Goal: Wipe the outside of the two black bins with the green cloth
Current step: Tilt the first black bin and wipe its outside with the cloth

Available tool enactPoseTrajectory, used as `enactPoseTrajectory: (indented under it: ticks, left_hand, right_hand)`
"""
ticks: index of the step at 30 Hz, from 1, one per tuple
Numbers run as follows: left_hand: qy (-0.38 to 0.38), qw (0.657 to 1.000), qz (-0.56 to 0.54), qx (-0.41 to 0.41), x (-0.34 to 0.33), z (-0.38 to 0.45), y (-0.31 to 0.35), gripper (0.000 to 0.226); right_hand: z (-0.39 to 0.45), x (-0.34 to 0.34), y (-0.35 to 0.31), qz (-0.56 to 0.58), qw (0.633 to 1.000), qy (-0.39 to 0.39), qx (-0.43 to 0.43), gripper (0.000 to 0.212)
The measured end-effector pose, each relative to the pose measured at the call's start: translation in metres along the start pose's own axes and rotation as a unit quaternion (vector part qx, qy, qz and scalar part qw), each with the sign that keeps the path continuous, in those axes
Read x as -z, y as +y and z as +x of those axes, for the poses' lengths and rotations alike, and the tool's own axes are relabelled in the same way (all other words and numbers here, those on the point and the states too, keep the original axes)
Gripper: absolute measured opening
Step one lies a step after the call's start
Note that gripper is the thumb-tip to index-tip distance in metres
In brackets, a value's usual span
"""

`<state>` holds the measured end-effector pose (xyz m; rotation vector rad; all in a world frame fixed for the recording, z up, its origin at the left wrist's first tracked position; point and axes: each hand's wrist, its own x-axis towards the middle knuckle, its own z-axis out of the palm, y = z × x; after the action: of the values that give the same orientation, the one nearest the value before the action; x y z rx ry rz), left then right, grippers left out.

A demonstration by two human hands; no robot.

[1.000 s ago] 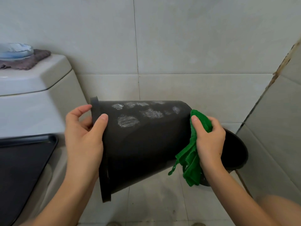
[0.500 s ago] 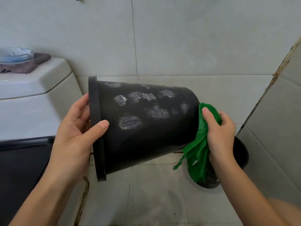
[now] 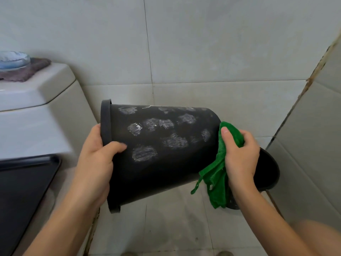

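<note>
Tiled bathroom corner: left hand (image 3: 94, 163) grips the sideways bin (image 3: 162, 154) at its rim, right hand (image 3: 239, 154) pinches green cloth (image 3: 217, 174) against the bin's base.

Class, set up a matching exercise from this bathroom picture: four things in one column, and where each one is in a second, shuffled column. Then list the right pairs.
Things
1. green cloth
2. held black bin
3. second black bin
4. blue dish

Places
A. on the toilet tank, at upper left
B. gripped at its rim by the left hand, lying sideways
C. bunched in the right hand, against the held bin's base
D. on the floor behind the right hand, partly hidden

Pairs: 1-C, 2-B, 3-D, 4-A
</note>
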<state>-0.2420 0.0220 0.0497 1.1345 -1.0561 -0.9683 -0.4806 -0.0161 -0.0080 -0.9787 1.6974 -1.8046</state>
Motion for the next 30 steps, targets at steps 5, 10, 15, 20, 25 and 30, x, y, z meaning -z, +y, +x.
enactPoseTrajectory:
  ticks: [5, 10, 15, 20, 25, 30]
  left_hand:
    - [-0.004, 0.994, 0.081, -0.068, -0.008, -0.004, 0.009, 0.062]
    - [0.026, 0.988, 0.104, -0.113, -0.002, -0.006, 0.006, 0.069]
    - [0.013, 0.979, 0.109, -0.169, 0.004, -0.009, 0.006, 0.077]
    - [0.004, 0.978, 0.084, -0.193, 0.001, -0.017, 0.001, 0.079]
    - [-0.001, 0.979, 0.067, -0.190, 0.003, -0.021, 0.002, 0.079]
    - [-0.001, 0.981, 0.045, -0.186, 0.002, -0.021, -0.001, 0.079]
  right_hand:
    - [-0.004, 0.002, 0.001, -0.008, 1.000, 0.007, 0.018, 0.014]
    - [-0.008, 0.006, -0.004, -0.032, 0.996, -0.012, 0.087, 0.011]
    - [-0.004, 0.006, -0.004, -0.109, 0.968, -0.030, 0.224, 0.022]
    - [-0.012, 0.002, 0.000, -0.152, 0.906, -0.021, 0.394, 0.024]
    - [-0.006, 0.004, 0.002, -0.163, 0.893, -0.020, 0.420, 0.022]
    - [-0.012, 0.000, 0.002, -0.131, 0.912, -0.001, 0.388, 0.022]
